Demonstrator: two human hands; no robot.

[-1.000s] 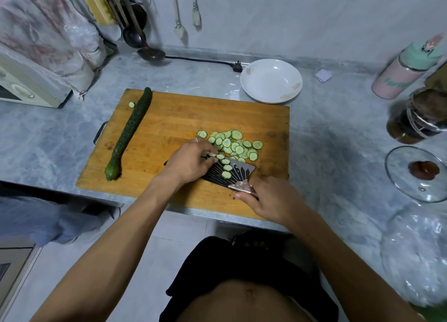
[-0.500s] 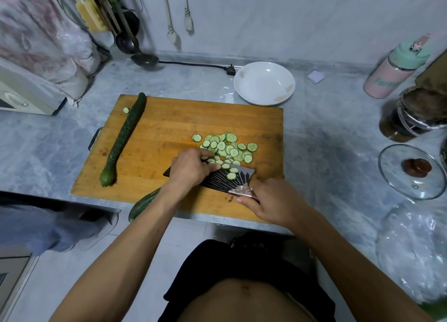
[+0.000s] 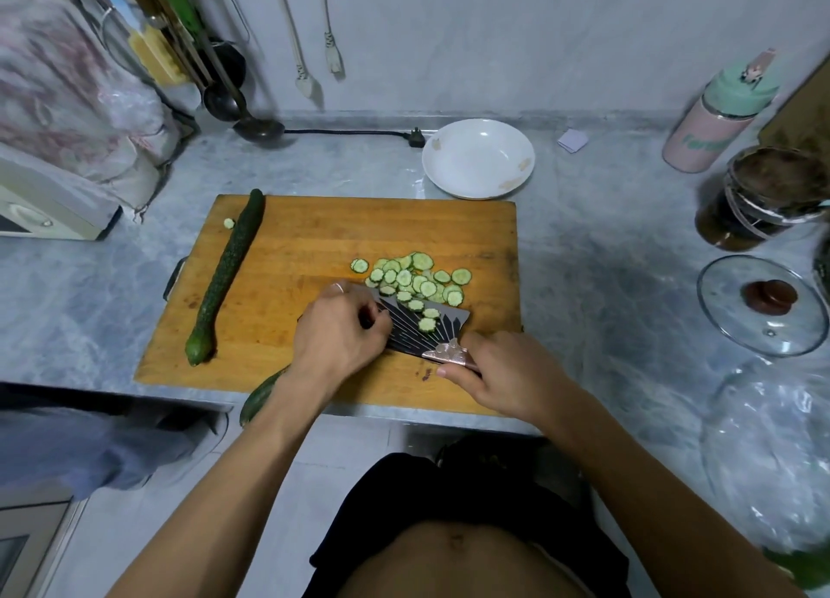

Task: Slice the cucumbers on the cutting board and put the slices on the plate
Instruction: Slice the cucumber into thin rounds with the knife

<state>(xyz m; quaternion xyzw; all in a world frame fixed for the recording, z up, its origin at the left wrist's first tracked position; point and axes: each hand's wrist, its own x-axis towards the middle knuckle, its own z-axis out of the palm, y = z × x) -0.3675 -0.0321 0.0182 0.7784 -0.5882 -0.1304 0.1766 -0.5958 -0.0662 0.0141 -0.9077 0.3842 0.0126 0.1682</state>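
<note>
A wooden cutting board [image 3: 359,234] lies on the counter. On its left side lies a whole cucumber [image 3: 229,269], with one stray slice [image 3: 229,223] beside it. My left hand [image 3: 337,337] curls over a second cucumber [image 3: 260,400]; only its end shows, sticking past the board's near edge under my forearm. My right hand [image 3: 503,373] grips the handle of a cleaver [image 3: 431,328], whose dark patterned blade stands against my left fingers with several slices stuck to it. A pile of cucumber slices [image 3: 417,278] lies just beyond the blade. The white plate [image 3: 478,159] behind the board holds no slices.
A ladle [image 3: 256,126] and a black power cord [image 3: 350,133] lie at the back by the wall. At the right stand a pink bottle [image 3: 714,126], a dark glass jar [image 3: 754,198] and a glass lid [image 3: 763,305]. An appliance under cloth [image 3: 54,171] fills the left.
My left hand has slid back along the cucumber toward me, and the cucumber's end now shows past the board's near edge. The cleaver stays beside the slice pile.
</note>
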